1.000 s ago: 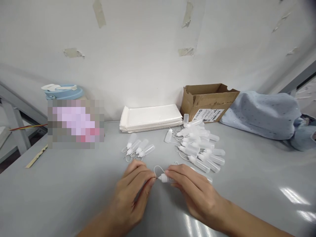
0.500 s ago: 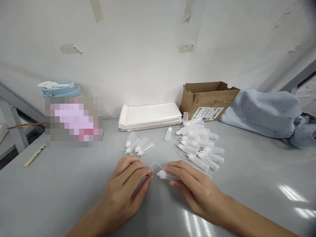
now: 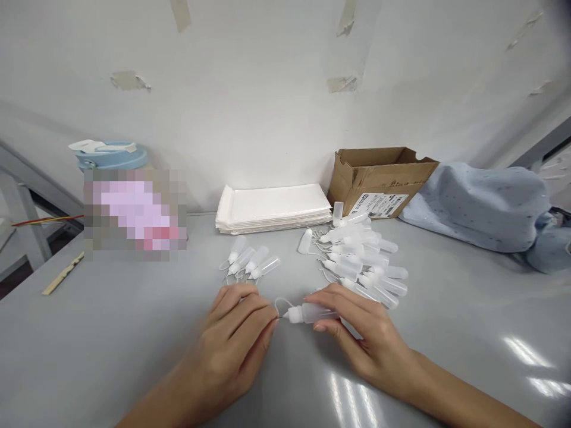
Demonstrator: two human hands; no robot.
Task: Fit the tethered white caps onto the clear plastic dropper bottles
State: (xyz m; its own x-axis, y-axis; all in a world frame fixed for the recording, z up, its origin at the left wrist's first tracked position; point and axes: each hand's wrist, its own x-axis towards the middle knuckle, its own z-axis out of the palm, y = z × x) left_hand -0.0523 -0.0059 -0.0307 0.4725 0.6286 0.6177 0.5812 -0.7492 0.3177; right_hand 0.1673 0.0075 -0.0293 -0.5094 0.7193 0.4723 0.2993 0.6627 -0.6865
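- Grey tabletop (image 3: pixel 446 324), white wall (image 3: pixel 250 101) behind, on my remote feed.
- Between left hand (image 3: pixel 236 339) and right hand (image 3: pixel 366 327) I see a needle-tip bottle (image 3: pixel 313 313) on its side, needle (image 3: pixel 281 317) leftward.
- I have the left pinched at that needle, the right curled round the bottle's body.
- Four more bottles (image 3: pixel 256 259) lie beyond the left.

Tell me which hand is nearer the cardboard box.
Right. The right hand lies in front of the cardboard box, bottles between them; the left hand is farther away, off to the box's left.
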